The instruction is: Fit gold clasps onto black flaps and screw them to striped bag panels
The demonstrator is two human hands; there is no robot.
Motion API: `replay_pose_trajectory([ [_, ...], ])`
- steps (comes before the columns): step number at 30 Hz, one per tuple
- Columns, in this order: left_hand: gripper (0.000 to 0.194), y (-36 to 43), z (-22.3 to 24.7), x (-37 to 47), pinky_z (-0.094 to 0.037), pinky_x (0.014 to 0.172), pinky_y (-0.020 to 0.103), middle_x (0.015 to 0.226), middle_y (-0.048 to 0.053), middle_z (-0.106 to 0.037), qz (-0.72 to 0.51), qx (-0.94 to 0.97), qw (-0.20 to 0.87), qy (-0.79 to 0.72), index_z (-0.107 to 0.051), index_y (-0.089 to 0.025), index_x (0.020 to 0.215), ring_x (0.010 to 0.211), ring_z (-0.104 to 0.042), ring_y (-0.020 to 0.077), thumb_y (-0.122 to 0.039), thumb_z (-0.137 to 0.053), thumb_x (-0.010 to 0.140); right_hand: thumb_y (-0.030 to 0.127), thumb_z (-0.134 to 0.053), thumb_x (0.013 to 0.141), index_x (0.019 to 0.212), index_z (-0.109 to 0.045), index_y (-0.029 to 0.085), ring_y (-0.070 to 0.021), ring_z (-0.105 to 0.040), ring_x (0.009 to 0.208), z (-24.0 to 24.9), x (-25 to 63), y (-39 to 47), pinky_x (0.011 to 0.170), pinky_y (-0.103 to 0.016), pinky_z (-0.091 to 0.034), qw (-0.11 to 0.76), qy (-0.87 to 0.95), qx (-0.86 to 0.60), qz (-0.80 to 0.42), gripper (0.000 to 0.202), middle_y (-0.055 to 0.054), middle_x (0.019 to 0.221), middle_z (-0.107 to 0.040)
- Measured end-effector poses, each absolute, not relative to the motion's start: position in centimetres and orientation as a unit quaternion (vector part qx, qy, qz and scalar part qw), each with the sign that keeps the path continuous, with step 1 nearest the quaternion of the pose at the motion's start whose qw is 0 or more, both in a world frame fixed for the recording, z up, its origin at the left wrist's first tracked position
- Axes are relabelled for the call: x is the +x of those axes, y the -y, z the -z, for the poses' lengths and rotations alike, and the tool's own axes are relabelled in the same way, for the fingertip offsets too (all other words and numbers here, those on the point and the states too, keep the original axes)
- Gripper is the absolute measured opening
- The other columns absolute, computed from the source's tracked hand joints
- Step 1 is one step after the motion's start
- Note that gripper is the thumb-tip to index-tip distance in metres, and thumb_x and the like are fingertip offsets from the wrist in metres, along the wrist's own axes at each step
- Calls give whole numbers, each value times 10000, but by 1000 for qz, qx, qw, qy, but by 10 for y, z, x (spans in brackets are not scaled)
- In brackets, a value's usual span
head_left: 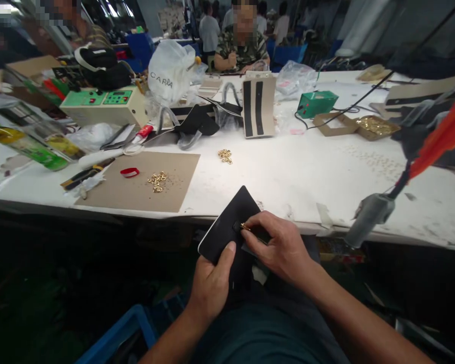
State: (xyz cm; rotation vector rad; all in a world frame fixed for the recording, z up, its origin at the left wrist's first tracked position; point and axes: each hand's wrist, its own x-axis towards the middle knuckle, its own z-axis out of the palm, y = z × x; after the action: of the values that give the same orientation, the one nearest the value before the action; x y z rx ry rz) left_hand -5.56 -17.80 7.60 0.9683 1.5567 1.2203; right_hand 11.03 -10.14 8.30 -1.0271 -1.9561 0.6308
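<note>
A flat black panel (222, 232) with a pale edge is held tilted at the table's front edge. My left hand (214, 280) is closed around its lower end, the thumb lying on top. My right hand (278, 242) pinches a small gold metal fitting (243, 226) between thumb and forefinger. That fitting is at the panel's face, beside a small dark round spot; whether it is fixed there I cannot tell. Beyond the panel lies a small heap of gold fittings (225, 156). More gold pieces (157, 182) are spread on a brown board (185, 174) to the left.
A red ring-shaped band (129, 172) and yellow-black pliers (84, 176) lie at left, near bottles (30, 146) and a control box (106, 103). A striped bag (258, 106) stands at the back. A grey tool (371, 217) hangs at right. Across the table sits a person (242, 45).
</note>
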Motion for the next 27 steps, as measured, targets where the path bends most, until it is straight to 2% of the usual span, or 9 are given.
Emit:
replay_pose_trajectory([
  [7, 450, 180, -81, -38, -559, 1072, 345, 1315, 88, -760, -492, 424, 427, -629, -731, -191, 1337, 1222, -706, 268, -461, -663, 983, 179, -701, 950, 956, -725, 223, -166, -700, 825, -86, 132, 107, 771, -285, -518, 444, 738, -408, -303, 50, -9, 897, -741],
  [17, 423, 180, -81, -29, -501, 1149, 388, 1312, 83, -755, -480, 484, 397, -615, -728, -207, 1344, 1284, -665, 287, -442, -639, 1003, 194, -684, 964, 966, -734, 215, -173, -670, 781, -94, 145, 115, 759, -310, -494, 395, 780, -422, -238, 54, -17, 862, -723],
  [22, 364, 182, -80, -30, -547, 1048, 357, 1141, 63, -797, -458, 506, 393, -616, -757, -211, 1287, 1080, -730, 253, -413, -597, 1030, 230, -671, 963, 914, -725, 216, -176, -651, 741, -103, 146, 118, 721, -310, -456, 340, 807, -447, -183, 74, -22, 820, -707],
  [27, 291, 187, -71, -34, -566, 945, 338, 957, 50, -785, -430, 541, 374, -619, -784, -217, 1187, 931, -723, 247, -383, -623, 1010, 202, -647, 941, 874, -712, 214, -179, -626, 702, -111, 143, 119, 685, -313, -417, 296, 828, -454, -145, 94, -22, 772, -690],
])
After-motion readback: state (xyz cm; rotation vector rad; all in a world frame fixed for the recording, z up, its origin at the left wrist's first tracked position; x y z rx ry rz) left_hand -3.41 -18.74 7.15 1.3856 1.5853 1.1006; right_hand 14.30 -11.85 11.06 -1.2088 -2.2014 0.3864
